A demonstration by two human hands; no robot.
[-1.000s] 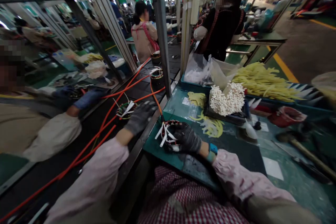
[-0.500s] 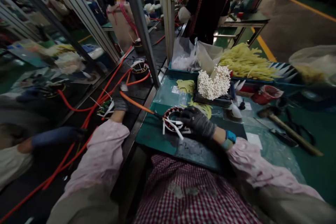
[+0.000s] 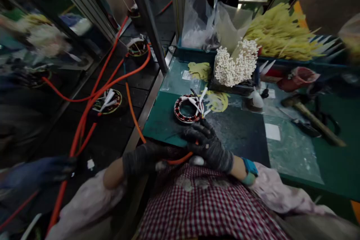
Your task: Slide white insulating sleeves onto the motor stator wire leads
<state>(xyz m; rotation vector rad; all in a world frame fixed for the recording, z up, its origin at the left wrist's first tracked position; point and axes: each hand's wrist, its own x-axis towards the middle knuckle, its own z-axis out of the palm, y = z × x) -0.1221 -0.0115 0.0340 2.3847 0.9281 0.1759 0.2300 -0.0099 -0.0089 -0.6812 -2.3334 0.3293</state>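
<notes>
A ring-shaped motor stator (image 3: 177, 115) lies on the green work mat (image 3: 157, 120), its white sleeved leads sticking up at the right side. Both my hands wear dark grey gloves and are low at the mat's front edge, close to my checked apron. An orange cable (image 3: 180, 160) runs from the left and spans the gap between them. My left hand (image 3: 142, 158) is closed round the cable, its fingertips dark and partly hidden. My right hand (image 3: 210, 146) is just in front of the stator, fingers bent over the cable, with a bit of orange showing between them.
Another stator (image 3: 119, 101) and crossing orange cables (image 3: 95, 92) are on the dark conveyor at left, near a co-worker's blue-gloved hand (image 3: 36, 176). White tubes (image 3: 236, 63), yellow strips (image 3: 284, 37), a hammer (image 3: 317, 122) and plastic bags lie rightward. A metal post (image 3: 146, 18) rises ahead.
My left hand has come from the conveyor to the mat's front edge. My right hand has left the stator and dropped nearer to me. The stator's leads now point right, and the view tilts lower.
</notes>
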